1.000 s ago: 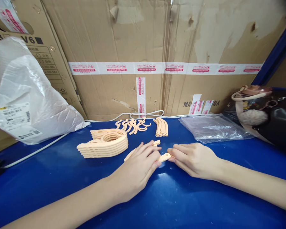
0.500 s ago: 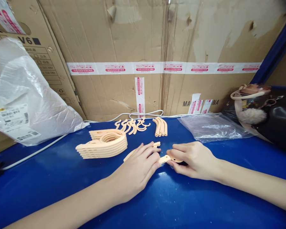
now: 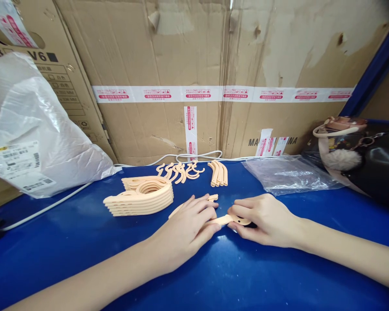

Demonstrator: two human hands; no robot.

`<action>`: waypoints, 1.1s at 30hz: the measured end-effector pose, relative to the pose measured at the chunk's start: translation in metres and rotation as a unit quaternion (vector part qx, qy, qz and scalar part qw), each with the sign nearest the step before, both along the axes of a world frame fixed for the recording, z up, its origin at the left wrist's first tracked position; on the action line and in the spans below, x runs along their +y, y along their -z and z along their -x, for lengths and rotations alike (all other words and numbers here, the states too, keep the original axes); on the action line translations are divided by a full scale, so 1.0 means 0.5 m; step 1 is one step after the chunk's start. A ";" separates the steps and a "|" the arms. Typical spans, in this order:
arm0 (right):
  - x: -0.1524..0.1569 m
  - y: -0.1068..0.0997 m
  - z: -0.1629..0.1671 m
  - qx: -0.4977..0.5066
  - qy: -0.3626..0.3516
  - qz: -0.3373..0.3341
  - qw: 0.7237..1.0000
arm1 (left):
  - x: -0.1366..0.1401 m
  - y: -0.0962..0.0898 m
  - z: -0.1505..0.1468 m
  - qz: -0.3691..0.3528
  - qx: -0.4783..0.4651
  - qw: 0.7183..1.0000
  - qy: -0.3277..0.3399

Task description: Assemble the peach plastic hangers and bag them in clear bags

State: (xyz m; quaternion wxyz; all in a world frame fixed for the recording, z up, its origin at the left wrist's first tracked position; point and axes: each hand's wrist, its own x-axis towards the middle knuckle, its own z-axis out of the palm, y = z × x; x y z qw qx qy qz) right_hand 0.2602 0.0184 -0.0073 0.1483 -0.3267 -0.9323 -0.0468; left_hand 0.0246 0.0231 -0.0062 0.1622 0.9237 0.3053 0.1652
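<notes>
Fingers (image 3: 210, 213) of the left hand (image 3: 185, 228) grip a smooth strip (image 3: 222, 220). The right hand (image 3: 267, 219) pinches a rounded, holed piece (image 3: 244, 222).

A labelled white mailer bag (image 3: 45, 129) stands before a cardboard carton (image 3: 71, 93); a fluffy pompom (image 3: 345, 160) is beside a black bag (image 3: 383, 162).

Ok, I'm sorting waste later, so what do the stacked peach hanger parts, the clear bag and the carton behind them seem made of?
Stacked hanger parts: probably rigid moulded plastic, smooth and satin; even colour and identical shapes suggest it.
Clear bag: likely thin plastic film, glossy; see-through, wrinkled, with bright highlights.
Carton: apparently corrugated cardboard, matt brown, with creases and torn surface paper.
</notes>
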 end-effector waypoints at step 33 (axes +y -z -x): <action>-0.042 -0.047 0.010 0.064 -0.045 0.223 0.972 | 0.024 0.005 0.012 0.075 -0.106 0.988 -0.088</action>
